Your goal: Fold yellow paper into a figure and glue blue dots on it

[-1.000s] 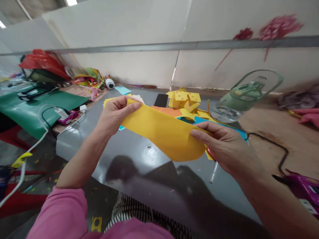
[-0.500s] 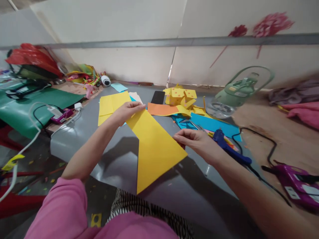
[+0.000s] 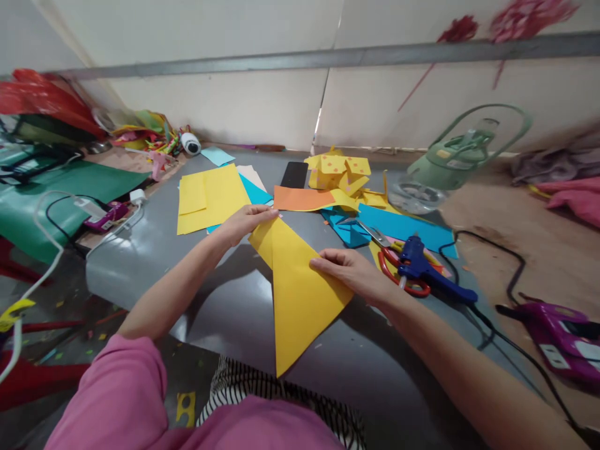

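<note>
A yellow paper sheet [image 3: 295, 294], folded into a triangle, lies on the grey table [image 3: 225, 312] in front of me, one point hanging toward my lap. My left hand [image 3: 244, 223] pinches the sheet's far corner. The fingers of my right hand [image 3: 349, 270] lie flat on the sheet's right edge, pressing it to the table.
Flat yellow sheets [image 3: 209, 197], an orange sheet [image 3: 304, 199], blue paper [image 3: 403, 228] and folded dotted yellow shapes [image 3: 340, 174] lie beyond. Red-handled scissors [image 3: 396, 269] and a blue glue gun [image 3: 429, 269] sit right of my hand. A black phone [image 3: 294, 175], green fan [image 3: 450, 165] and cables are nearby.
The yellow sheet was held curved in the air; it now lies folded as a triangle on the table. Both hands came down with it, and my right hand flattened onto its edge.
</note>
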Demonstrator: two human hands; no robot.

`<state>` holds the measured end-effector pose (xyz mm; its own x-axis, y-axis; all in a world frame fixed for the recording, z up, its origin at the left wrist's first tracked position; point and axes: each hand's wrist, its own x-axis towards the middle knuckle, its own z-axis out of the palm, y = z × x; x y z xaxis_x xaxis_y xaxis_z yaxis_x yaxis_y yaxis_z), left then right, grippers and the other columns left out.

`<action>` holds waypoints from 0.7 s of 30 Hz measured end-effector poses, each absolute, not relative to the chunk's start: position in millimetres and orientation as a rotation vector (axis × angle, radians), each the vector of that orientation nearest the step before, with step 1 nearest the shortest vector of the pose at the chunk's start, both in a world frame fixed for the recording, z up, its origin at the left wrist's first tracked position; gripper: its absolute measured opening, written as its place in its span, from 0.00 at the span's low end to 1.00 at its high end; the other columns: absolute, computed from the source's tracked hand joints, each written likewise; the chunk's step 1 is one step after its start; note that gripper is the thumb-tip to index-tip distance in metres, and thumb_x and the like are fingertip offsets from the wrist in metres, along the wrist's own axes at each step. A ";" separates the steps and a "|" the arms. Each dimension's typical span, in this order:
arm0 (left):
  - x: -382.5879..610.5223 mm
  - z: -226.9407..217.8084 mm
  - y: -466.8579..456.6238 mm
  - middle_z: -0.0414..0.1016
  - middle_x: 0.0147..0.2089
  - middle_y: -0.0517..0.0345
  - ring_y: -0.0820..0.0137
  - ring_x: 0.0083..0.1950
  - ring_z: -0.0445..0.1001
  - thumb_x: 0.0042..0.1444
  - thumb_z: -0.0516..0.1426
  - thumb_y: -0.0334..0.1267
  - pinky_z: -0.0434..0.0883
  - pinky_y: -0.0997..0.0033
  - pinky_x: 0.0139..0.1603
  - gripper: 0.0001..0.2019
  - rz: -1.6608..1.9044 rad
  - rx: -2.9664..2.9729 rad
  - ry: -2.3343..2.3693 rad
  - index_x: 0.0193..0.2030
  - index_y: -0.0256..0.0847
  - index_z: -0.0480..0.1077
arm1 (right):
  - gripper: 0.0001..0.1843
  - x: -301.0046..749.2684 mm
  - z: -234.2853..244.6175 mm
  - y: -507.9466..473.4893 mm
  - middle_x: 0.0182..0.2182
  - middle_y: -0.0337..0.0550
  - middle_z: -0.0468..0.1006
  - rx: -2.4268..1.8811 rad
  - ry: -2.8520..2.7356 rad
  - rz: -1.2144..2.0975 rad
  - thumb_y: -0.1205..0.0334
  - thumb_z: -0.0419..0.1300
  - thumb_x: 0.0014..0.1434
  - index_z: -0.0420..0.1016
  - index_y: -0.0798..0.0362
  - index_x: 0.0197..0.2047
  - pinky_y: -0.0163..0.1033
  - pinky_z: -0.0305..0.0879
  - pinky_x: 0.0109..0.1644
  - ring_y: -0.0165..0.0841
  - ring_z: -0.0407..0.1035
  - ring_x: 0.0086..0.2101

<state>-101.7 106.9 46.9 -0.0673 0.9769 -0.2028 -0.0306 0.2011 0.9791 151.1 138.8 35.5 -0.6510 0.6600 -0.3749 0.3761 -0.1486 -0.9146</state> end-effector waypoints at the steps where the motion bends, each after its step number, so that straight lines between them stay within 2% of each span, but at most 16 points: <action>1: -102.2 44.3 109.4 0.79 0.31 0.59 0.72 0.31 0.76 0.46 0.69 0.52 0.68 0.76 0.32 0.18 1.110 0.996 1.350 0.32 0.39 0.76 | 0.25 151.6 35.0 139.7 0.27 0.38 0.79 -1.209 -1.867 1.898 0.38 0.70 0.47 0.75 0.52 0.30 0.34 0.61 0.30 0.31 0.71 0.28; 6: -116.4 34.9 125.9 0.80 0.33 0.55 0.73 0.32 0.77 0.50 0.66 0.50 0.70 0.75 0.34 0.15 1.221 0.848 1.459 0.33 0.38 0.76 | 0.23 154.0 32.6 143.5 0.27 0.38 0.79 -1.275 -1.793 1.947 0.40 0.72 0.46 0.76 0.51 0.30 0.34 0.62 0.29 0.30 0.72 0.27; 8: -123.7 34.1 129.3 0.82 0.37 0.54 0.73 0.34 0.78 0.51 0.66 0.53 0.73 0.75 0.39 0.18 1.267 0.836 1.447 0.36 0.38 0.77 | 0.23 155.2 30.6 144.4 0.27 0.38 0.79 -1.284 -1.776 1.959 0.40 0.72 0.45 0.75 0.51 0.29 0.33 0.62 0.29 0.30 0.72 0.27; 11: -123.8 34.8 127.3 0.82 0.42 0.53 0.72 0.36 0.79 0.48 0.68 0.57 0.73 0.74 0.38 0.23 1.071 0.969 1.427 0.42 0.40 0.79 | 0.22 155.9 28.8 145.4 0.27 0.38 0.80 -1.271 -1.768 1.958 0.40 0.71 0.46 0.76 0.51 0.30 0.34 0.63 0.29 0.30 0.73 0.28; 15: -107.2 37.6 121.2 0.83 0.38 0.54 0.68 0.36 0.80 0.41 0.72 0.50 0.74 0.71 0.37 0.19 0.847 1.053 1.394 0.36 0.40 0.80 | 0.21 155.7 28.9 145.7 0.29 0.39 0.81 -1.241 -1.783 1.970 0.41 0.71 0.48 0.77 0.51 0.31 0.34 0.63 0.30 0.31 0.73 0.28; 18: -102.1 39.4 120.9 0.83 0.33 0.55 0.67 0.32 0.80 0.40 0.72 0.48 0.74 0.70 0.34 0.16 0.879 1.019 1.401 0.32 0.40 0.79 | 0.22 157.0 27.4 146.4 0.30 0.41 0.81 -1.243 -1.806 1.957 0.40 0.71 0.47 0.78 0.51 0.31 0.35 0.63 0.31 0.32 0.73 0.29; 21: -110.9 39.3 122.2 0.83 0.32 0.56 0.68 0.32 0.80 0.40 0.72 0.48 0.74 0.72 0.33 0.16 0.941 0.998 1.452 0.31 0.41 0.79 | 0.23 158.9 24.1 148.5 0.29 0.40 0.80 -1.209 -1.892 1.884 0.39 0.69 0.47 0.78 0.52 0.30 0.35 0.60 0.30 0.31 0.70 0.28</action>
